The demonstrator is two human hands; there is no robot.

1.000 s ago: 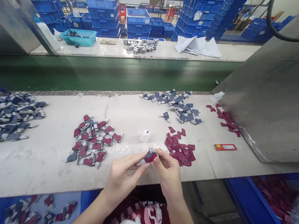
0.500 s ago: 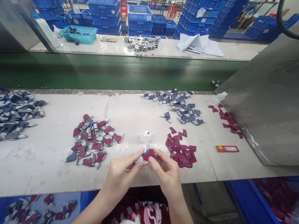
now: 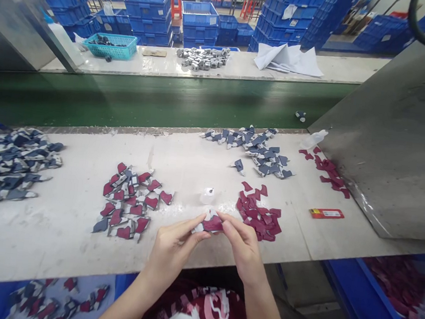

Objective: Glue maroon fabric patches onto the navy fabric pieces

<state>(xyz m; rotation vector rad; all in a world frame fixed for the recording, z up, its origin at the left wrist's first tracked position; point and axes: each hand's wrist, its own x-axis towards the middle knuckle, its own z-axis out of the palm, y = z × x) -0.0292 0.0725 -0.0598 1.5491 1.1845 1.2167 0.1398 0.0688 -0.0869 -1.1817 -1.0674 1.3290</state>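
A small grey-and-white plastic part with a maroon panel (image 3: 212, 223) is pinched between my two hands above the front of the table. My left hand (image 3: 176, 241) grips its left end between thumb and fingers. On the right end, my right hand (image 3: 242, 242) presses with thumb and forefinger. Just beyond the part stands a small white bottle with a dark tip (image 3: 209, 194). Loose maroon panels (image 3: 258, 215) lie in a heap right of my hands. To the left is a pile of grey parts with maroon panels (image 3: 129, 201).
Grey-blue parts (image 3: 264, 152) lie farther back, and a larger pile of them (image 3: 12, 165) sits at far left. A red-orange packet (image 3: 326, 213) rests at right, near a slanted metal panel (image 3: 394, 147). Beyond runs a green conveyor (image 3: 166, 95). Blue bins (image 3: 379, 306) stand below the table.
My right thumb has shifted up and to the right along the maroon panel. Both hands still hold the part in nearly the same place. The view has turned slightly.
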